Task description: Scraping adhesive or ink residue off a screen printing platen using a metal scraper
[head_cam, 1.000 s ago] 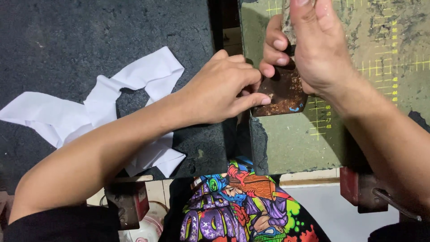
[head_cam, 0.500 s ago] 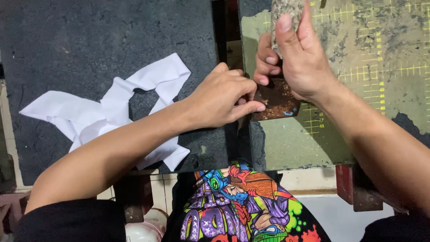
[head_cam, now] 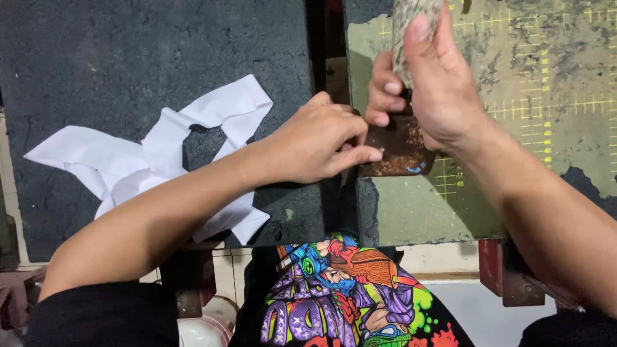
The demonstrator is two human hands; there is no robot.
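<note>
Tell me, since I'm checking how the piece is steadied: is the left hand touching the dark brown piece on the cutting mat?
Touching. The head view shows the left hand with its fingertips pressed onto the left edge of the dark brown piece.

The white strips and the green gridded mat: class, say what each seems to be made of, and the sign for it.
White strips: probably paper or thin fabric, matte; they lie flat with sharp cut edges and soft folds. Green gridded mat: likely a rubbery or vinyl cutting mat, dull finish; yellow ruled lines, worn surface peeling to dark patches.

Craft workshop: worn gridded cutting mat [head_cam: 553,96]
</note>
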